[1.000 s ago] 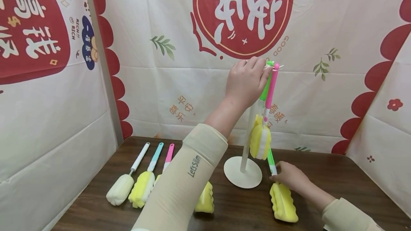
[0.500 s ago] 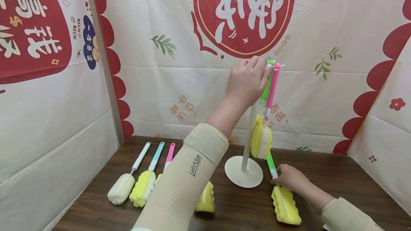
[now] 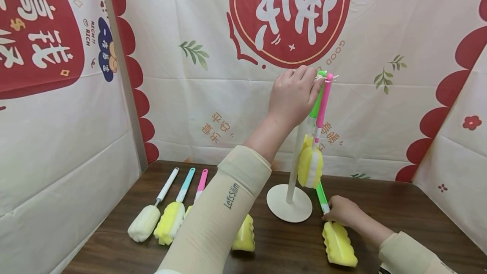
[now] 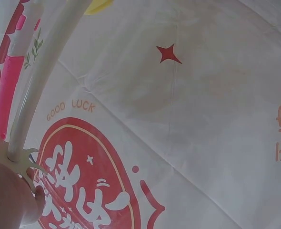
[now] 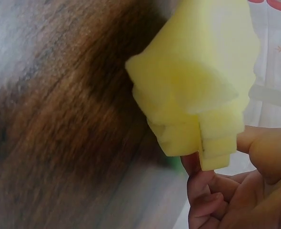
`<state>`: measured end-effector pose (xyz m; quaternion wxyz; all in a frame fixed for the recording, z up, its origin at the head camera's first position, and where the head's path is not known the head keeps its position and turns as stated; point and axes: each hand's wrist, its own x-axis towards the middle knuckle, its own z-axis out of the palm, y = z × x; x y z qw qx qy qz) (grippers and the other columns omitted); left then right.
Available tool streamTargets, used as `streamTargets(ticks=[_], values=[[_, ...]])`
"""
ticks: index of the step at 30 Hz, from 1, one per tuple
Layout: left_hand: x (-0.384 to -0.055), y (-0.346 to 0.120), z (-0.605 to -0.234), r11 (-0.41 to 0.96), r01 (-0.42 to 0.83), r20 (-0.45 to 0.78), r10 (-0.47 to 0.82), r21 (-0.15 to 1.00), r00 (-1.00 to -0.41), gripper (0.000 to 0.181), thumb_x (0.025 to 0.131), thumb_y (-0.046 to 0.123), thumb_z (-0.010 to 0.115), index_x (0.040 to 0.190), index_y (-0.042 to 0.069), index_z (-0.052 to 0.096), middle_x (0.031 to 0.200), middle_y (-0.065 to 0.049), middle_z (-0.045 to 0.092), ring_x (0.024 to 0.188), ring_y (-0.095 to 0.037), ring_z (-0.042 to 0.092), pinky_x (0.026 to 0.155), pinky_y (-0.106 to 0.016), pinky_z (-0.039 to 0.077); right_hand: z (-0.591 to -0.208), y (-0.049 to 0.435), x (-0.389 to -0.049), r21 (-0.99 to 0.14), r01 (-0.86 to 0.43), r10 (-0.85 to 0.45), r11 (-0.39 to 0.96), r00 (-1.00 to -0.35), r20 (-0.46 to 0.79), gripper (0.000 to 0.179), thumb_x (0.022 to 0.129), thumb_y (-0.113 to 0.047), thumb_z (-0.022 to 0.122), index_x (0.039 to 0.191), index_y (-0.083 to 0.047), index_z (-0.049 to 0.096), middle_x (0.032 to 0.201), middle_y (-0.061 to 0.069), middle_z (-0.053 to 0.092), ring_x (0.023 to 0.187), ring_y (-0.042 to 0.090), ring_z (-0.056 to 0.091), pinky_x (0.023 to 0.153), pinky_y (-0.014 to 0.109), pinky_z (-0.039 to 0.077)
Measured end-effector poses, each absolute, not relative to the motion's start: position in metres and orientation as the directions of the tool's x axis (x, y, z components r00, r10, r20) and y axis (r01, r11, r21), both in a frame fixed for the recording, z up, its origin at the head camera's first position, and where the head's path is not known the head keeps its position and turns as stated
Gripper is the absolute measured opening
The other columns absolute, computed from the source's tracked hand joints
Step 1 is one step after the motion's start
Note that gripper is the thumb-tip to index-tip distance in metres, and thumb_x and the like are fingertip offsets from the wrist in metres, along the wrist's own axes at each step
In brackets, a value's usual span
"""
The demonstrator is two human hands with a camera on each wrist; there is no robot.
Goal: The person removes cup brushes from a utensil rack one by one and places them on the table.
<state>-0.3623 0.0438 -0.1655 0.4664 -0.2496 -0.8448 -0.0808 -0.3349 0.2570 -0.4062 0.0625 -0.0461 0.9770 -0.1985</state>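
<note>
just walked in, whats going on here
A person is working at a white round-based stand. The left hand grips the stand's hooked top, where a pink-handled brush with a yellow-and-white sponge and a green-handled brush hang. The right hand pinches a yellow sponge brush by its green-and-white handle, low beside the stand, not hung. More brushes lie on the dark brown table, some partly behind the beige left sleeve.

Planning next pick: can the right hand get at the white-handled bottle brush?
Probably not directly: the right hand holds a green-handled bottle brush, and in the head view the left forearm slants between it and the white-handled bottle brush.
</note>
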Motion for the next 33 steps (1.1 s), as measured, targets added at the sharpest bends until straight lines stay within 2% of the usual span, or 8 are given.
streamTargets(ticks=[15,33], values=[[-0.3626,0.0454,-0.1649,0.863,0.496,0.826,0.35,-0.1,-0.442,0.037,0.102,0.045,0.037,0.119,0.02,0.056,0.111,0.01,0.062,0.1,-0.008,0.057,0.091,-0.015,0.039,-0.4123,0.2603,-0.3387,-0.393,-0.062,-0.114,0.917,-0.988,-0.109,0.026,0.075,-0.012,0.08,0.075,0.0,0.058,0.067,0.005,0.054,0.057,0.016,0.052,0.052,0.028,0.045],[-0.3634,0.0461,-0.1653,0.867,0.482,0.829,0.36,-0.127,-0.428,0.037,0.102,0.044,0.035,0.119,0.02,0.056,0.11,0.01,0.062,0.098,-0.007,0.057,0.09,-0.014,0.039,-0.4121,0.2596,-0.34,-0.4,-0.057,-0.112,0.915,-0.987,-0.117,0.028,0.076,-0.013,0.08,0.079,0.001,0.056,0.069,0.006,0.055,0.058,0.017,0.054,0.053,0.03,0.048]])
